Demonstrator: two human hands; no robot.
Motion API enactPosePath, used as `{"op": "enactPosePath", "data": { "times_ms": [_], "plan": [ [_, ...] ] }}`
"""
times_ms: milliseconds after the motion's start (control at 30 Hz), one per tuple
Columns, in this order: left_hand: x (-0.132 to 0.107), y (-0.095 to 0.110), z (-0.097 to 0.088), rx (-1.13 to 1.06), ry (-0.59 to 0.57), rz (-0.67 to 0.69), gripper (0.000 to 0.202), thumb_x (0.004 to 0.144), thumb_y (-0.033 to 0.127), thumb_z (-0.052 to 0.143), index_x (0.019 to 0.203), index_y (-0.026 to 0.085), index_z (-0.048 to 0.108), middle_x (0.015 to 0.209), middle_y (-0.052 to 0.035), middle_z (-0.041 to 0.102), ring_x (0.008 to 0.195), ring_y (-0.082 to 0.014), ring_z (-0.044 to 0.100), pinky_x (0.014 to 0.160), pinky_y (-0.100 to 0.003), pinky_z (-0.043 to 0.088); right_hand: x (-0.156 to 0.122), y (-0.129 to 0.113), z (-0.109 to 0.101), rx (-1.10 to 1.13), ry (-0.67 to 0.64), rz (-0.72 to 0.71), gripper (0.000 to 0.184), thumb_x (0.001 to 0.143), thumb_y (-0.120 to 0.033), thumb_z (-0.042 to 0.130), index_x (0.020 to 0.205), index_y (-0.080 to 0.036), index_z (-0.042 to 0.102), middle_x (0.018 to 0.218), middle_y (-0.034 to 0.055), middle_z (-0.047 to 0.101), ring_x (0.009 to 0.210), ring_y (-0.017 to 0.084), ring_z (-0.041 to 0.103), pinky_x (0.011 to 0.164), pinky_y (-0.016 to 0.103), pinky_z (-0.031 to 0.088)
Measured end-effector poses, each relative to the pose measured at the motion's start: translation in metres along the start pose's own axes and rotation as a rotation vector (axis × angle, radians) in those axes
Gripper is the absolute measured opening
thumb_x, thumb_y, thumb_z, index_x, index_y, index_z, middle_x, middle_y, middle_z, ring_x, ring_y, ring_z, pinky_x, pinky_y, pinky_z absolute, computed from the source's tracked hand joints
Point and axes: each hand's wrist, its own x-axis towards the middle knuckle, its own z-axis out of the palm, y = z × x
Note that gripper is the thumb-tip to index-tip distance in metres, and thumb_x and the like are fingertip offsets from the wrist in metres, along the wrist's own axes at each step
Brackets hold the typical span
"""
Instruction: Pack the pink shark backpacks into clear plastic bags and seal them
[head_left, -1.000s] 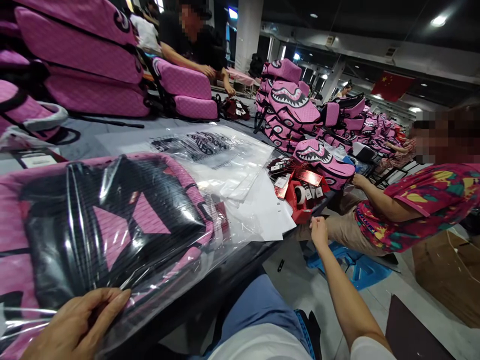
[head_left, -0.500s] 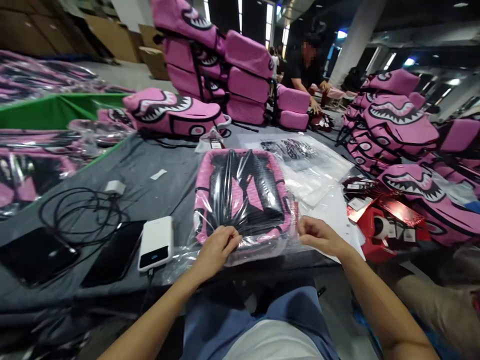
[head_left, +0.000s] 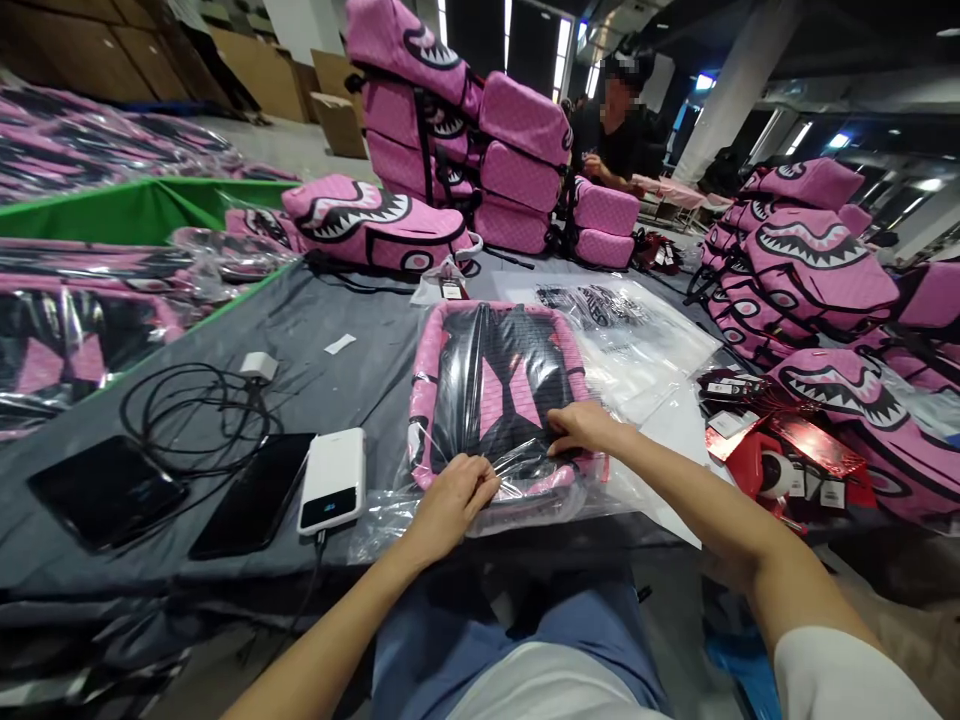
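A pink and black backpack (head_left: 499, 385) lies in front of me, back panel and straps up, inside a clear plastic bag (head_left: 540, 505). My left hand (head_left: 454, 500) is closed at the bag's near edge, pinching the plastic between thumb and fingers. Over the lower right part of the backpack, my right hand (head_left: 585, 428) has its fingers curled together on the film; the fingertips are partly hidden. Just right of the backpack, several flat printed plastic bags (head_left: 637, 340) lie on white sheets.
To the left are a white power bank (head_left: 332, 480), a black phone (head_left: 251, 495), a dark tablet (head_left: 105, 490) and a coiled cable (head_left: 187, 415). Red tags (head_left: 817, 445) lie at right. Stacked pink backpacks (head_left: 517, 165) stand behind, where another person (head_left: 611, 135) works across the table.
My right hand has moved left from beside the bag onto the wrapped backpack. My left hand stays at the near edge. The view has shifted slightly left.
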Motion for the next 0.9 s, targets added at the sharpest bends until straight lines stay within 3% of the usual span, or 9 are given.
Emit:
{"op": "enactPosePath", "data": {
  "times_ms": [67, 167, 267, 367, 500, 600, 767, 833, 900],
  "plan": [
    [-0.001, -0.001, 0.0, -0.014, -0.004, -0.001, 0.029, 0.097, 0.04, 0.047, 0.074, 0.024, 0.053, 0.076, -0.0016, 0.06, 0.081, -0.0225, 0.055, 0.074, -0.036, 0.042, -0.026, -0.001, 0.007, -0.027, 0.171, -0.048, 0.012, 0.09, -0.031, 0.073, 0.094, -0.021, 0.069, 0.089, 0.0051, 0.073, 0.081, 0.02, 0.066, 0.067, 0.027, 0.042],
    [-0.001, -0.003, 0.002, -0.021, -0.005, -0.001, 0.028, 0.097, 0.039, 0.048, 0.074, 0.023, 0.053, 0.077, -0.0015, 0.06, 0.082, -0.0224, 0.054, 0.075, -0.036, 0.042, -0.067, -0.016, 0.037, -0.025, 0.304, -0.258, 0.033, 0.098, -0.033, 0.063, 0.128, -0.021, 0.064, 0.124, 0.0125, 0.07, 0.114, 0.025, 0.063, 0.093, 0.036, 0.048],
    [0.001, -0.002, 0.002, -0.006, -0.01, -0.002, 0.028, 0.097, 0.039, 0.047, 0.075, 0.023, 0.054, 0.077, -0.0014, 0.06, 0.082, -0.0224, 0.055, 0.075, -0.035, 0.042, -0.089, -0.031, 0.076, -0.082, 0.318, -0.329, 0.066, 0.093, -0.048, 0.069, 0.151, -0.024, 0.047, 0.154, 0.0166, 0.049, 0.141, 0.031, 0.045, 0.114, 0.047, 0.038],
    [-0.001, 0.001, -0.004, 0.014, -0.038, -0.014, 0.03, 0.099, 0.041, 0.045, 0.077, 0.023, 0.056, 0.078, -0.0017, 0.061, 0.082, -0.0227, 0.056, 0.076, -0.036, 0.042, -0.09, -0.032, 0.097, -0.093, 0.335, -0.323, 0.071, 0.094, -0.055, 0.064, 0.155, -0.029, 0.042, 0.161, 0.0154, 0.04, 0.147, 0.031, 0.037, 0.12, 0.052, 0.031],
    [-0.019, -0.002, -0.024, 0.143, 0.016, 0.043, 0.031, 0.097, 0.052, 0.052, 0.099, 0.023, 0.063, 0.089, -0.0016, 0.068, 0.088, -0.0231, 0.059, 0.096, -0.045, 0.039, -0.084, -0.025, 0.099, -0.028, 0.371, -0.323, 0.061, 0.097, -0.053, 0.061, 0.151, -0.029, 0.048, 0.155, 0.0136, 0.047, 0.144, 0.029, 0.041, 0.119, 0.052, 0.032],
    [-0.038, -0.017, -0.043, 0.273, 0.083, 0.095, 0.032, 0.097, 0.054, 0.053, 0.097, 0.025, 0.066, 0.092, -0.0014, 0.072, 0.094, -0.0243, 0.061, 0.106, -0.051, 0.028, -0.083, -0.025, 0.101, 0.049, 0.391, -0.299, 0.057, 0.095, -0.054, 0.062, 0.146, -0.028, 0.054, 0.152, 0.0131, 0.051, 0.141, 0.03, 0.044, 0.119, 0.053, 0.032],
    [-0.041, -0.039, -0.056, 0.244, 0.069, -0.056, 0.029, 0.094, 0.049, 0.056, 0.085, 0.026, 0.07, 0.086, -0.0002, 0.074, 0.091, -0.0228, 0.062, 0.101, -0.045, 0.032, -0.082, -0.034, 0.094, 0.326, 0.379, -0.238, 0.048, 0.097, -0.056, 0.058, 0.137, -0.029, 0.061, 0.149, 0.0111, 0.055, 0.141, 0.031, 0.046, 0.121, 0.058, 0.028],
    [-0.034, -0.042, -0.054, 0.188, 0.047, -0.126, 0.028, 0.09, 0.048, 0.058, 0.081, 0.025, 0.071, 0.084, -0.0008, 0.074, 0.089, -0.0228, 0.062, 0.097, -0.043, 0.036, -0.089, -0.031, 0.083, 0.548, 0.388, -0.213, 0.047, 0.1, -0.055, 0.05, 0.139, -0.03, 0.059, 0.151, 0.0098, 0.054, 0.14, 0.028, 0.048, 0.119, 0.055, 0.034],
    [-0.028, -0.041, -0.052, 0.161, 0.036, -0.163, 0.029, 0.088, 0.048, 0.059, 0.078, 0.024, 0.071, 0.083, -0.002, 0.074, 0.087, -0.0236, 0.062, 0.092, -0.043, 0.039, -0.108, -0.017, 0.074, 0.751, 0.5, -0.102, 0.047, 0.102, -0.054, 0.045, 0.141, -0.029, 0.058, 0.148, 0.0098, 0.058, 0.135, 0.026, 0.054, 0.112, 0.048, 0.043]
  ]
}}
